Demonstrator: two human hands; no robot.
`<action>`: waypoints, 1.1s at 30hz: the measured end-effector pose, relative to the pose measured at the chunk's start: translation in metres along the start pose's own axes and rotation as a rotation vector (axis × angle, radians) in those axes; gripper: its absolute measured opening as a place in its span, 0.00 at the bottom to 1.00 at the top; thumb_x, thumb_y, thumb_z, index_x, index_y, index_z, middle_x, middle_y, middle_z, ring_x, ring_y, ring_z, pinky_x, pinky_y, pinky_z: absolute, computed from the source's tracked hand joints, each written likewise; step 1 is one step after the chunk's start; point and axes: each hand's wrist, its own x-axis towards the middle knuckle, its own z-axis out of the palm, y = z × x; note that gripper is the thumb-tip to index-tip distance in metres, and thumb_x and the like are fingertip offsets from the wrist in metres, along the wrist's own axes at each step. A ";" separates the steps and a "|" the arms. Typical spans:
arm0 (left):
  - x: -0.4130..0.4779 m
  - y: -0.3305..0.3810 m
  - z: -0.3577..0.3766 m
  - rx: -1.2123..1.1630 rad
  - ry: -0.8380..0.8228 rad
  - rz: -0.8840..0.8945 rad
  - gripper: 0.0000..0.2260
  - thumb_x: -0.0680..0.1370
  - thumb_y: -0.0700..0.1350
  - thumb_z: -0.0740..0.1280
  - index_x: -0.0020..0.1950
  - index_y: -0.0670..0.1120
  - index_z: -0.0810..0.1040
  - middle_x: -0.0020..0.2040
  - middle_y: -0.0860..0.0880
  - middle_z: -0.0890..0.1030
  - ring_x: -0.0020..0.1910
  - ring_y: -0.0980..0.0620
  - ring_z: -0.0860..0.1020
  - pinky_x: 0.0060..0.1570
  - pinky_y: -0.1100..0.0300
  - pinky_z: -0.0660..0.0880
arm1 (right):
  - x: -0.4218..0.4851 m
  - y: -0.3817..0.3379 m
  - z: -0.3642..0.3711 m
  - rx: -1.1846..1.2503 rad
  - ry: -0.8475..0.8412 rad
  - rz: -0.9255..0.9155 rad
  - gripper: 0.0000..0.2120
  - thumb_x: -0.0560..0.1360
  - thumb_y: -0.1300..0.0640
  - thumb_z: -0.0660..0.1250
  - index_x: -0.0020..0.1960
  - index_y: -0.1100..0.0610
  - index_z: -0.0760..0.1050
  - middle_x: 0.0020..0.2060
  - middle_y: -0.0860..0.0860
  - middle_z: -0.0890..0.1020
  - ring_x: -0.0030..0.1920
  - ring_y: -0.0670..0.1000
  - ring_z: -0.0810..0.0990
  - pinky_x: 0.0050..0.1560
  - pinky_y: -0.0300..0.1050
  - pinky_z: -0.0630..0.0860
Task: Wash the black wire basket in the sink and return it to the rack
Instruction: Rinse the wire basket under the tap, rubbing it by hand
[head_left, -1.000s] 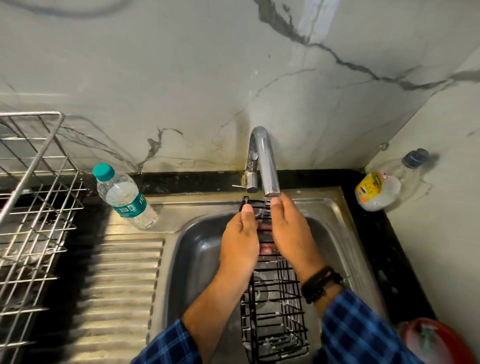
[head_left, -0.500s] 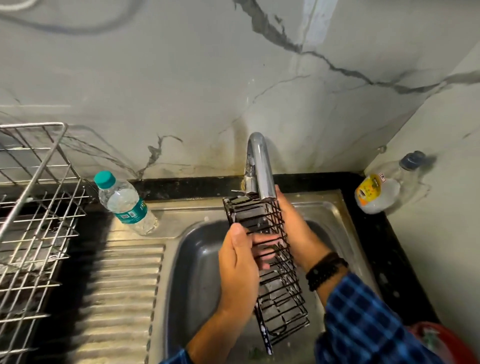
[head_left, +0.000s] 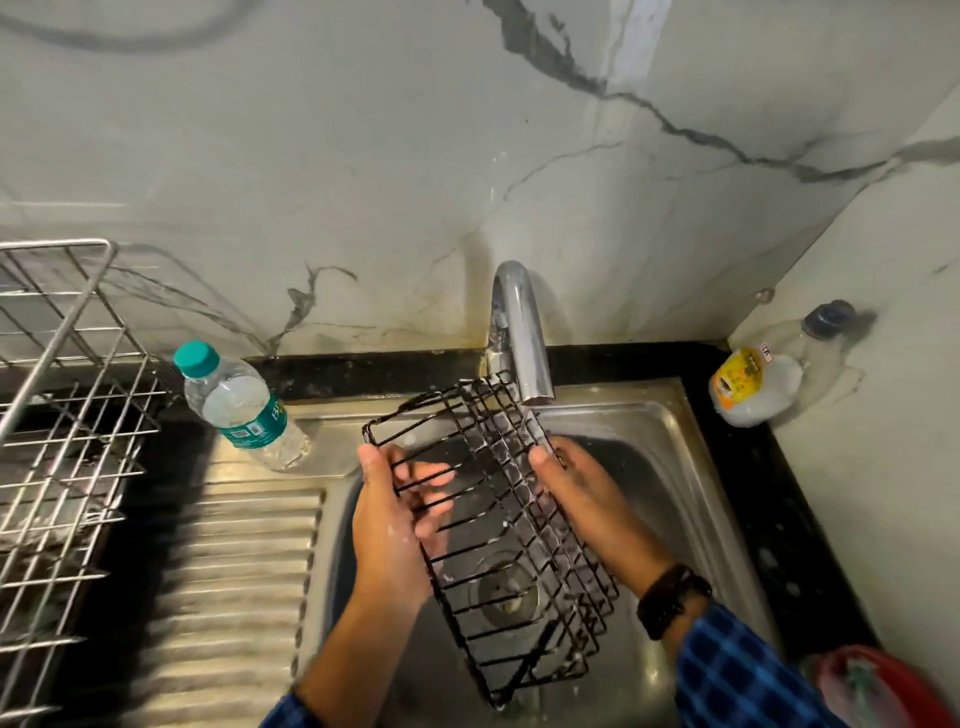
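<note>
Basket, black wire, long rectangular shape (head_left: 498, 525), held in the air over the stainless steel sink (head_left: 670, 467), tilted, open side facing the left. Long axis runs from the far end under the chrome curved tap (head_left: 522, 338) down toward the person's body, near end lowest, above the drain. Water stream from the spout hits the far right edge of the basket. Left hand (head_left: 395, 525) grips the left long rim, fingers hooked through the wires; right hand (head_left: 587, 493) clasps the right long side near the far end, thumb on top. Both hands closed on the basket, neither free. Wet sheen and foam specks on wires, so rinsing looks in progress, not finished.

Key relation: silver wire dish rack (head_left: 62, 415) sits well apart to the left, past the ribbed drainboard (head_left: 244, 571), so the left hand is the nearer one for the return. Clear plastic water bottle with teal cap (head_left: 236, 405) stands between sink and rack, near the path; could get knocked. Tipped plastic bottle with yellow label (head_left: 753, 384) lies in the right corner, out of the way.
</note>
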 end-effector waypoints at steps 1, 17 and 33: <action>0.005 0.000 -0.003 0.005 -0.002 -0.043 0.21 0.78 0.66 0.56 0.39 0.51 0.72 0.30 0.52 0.77 0.19 0.59 0.65 0.21 0.66 0.57 | 0.000 -0.003 -0.001 -0.063 0.023 0.009 0.30 0.74 0.27 0.57 0.71 0.40 0.66 0.64 0.39 0.72 0.65 0.44 0.72 0.60 0.47 0.71; 0.006 -0.015 0.008 -0.005 0.004 0.065 0.22 0.81 0.64 0.52 0.37 0.50 0.67 0.24 0.51 0.74 0.16 0.57 0.63 0.19 0.67 0.60 | -0.001 -0.035 0.023 -0.408 -0.054 -0.379 0.28 0.82 0.38 0.48 0.79 0.39 0.42 0.80 0.41 0.42 0.79 0.47 0.37 0.76 0.55 0.38; 0.024 -0.018 -0.036 -0.288 -0.155 -0.139 0.19 0.76 0.61 0.59 0.32 0.50 0.66 0.23 0.54 0.65 0.15 0.62 0.60 0.20 0.70 0.50 | 0.026 -0.012 0.005 0.080 0.103 -0.091 0.14 0.83 0.49 0.58 0.44 0.52 0.78 0.39 0.48 0.82 0.44 0.50 0.82 0.50 0.46 0.77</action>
